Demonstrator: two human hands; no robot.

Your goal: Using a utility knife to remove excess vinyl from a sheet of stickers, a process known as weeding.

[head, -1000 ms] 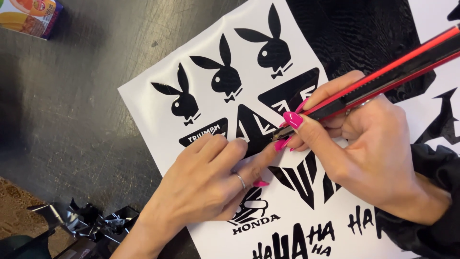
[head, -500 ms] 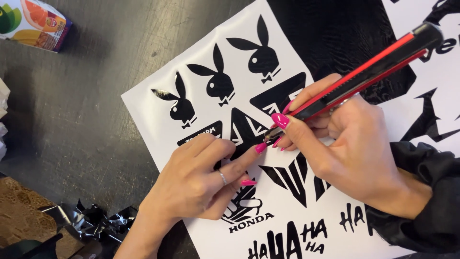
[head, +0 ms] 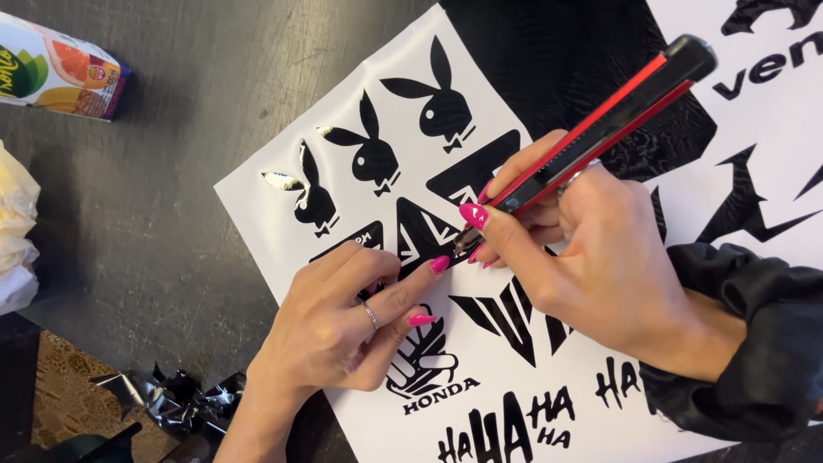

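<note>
Knife (head: 600, 129) gripped in right hand (head: 591, 257), tip on sticker sheet (head: 283, 214); left hand (head: 343, 326) empty, pressing sheet flat.

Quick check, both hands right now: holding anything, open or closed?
Left hand: open, holding nothing, fingers pressed flat on the white sticker sheet.
Right hand: closed around the red and black utility knife, tip on the sheet.

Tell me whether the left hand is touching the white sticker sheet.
Touching. The head view shows the left hand lying flat on the white sticker sheet, fingers pressed onto it beside the cutter tip.
</note>
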